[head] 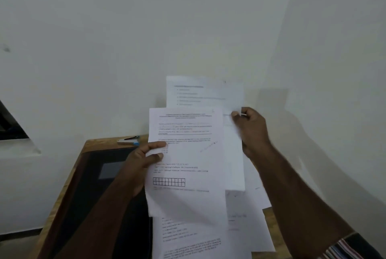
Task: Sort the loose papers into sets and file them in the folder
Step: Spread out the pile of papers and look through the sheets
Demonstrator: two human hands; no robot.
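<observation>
Head view looks down over my two hands, both raised above a wooden desk (98, 143) that stands against a pale wall (146, 28).

My left hand (144, 158) grips the front sheet (186, 160) at its left edge, thumb and a finger curled onto the printed face. That sheet stands upright in portrait, long axis running up and down, heading at the top and a small grid of boxes lower down, so the text reads right way up to me. It tilts a little, its top leaning slightly to the right.

My right hand (252, 131) pinches the rear sheet (205, 91) at its right edge, fingers curled round the margin. This sheet is also upright in portrait, sitting higher than and behind the front one, with a heading and a bulleted list showing above the front sheet's top edge. The two sheets overlap; I cannot tell whether they touch.

Below my hands, loose papers (208, 235) lie spread on the desk, overlapping one another, their printed lines slanting up toward the right.

Left of those papers lies a dark folder (100, 185), flat on the desk with a grey label patch on its cover; what it holds is not visible. A stapler (128, 140) sits at the desk's far edge, just beyond the folder. A striped sleeve (342, 251) shows at the lower right.
</observation>
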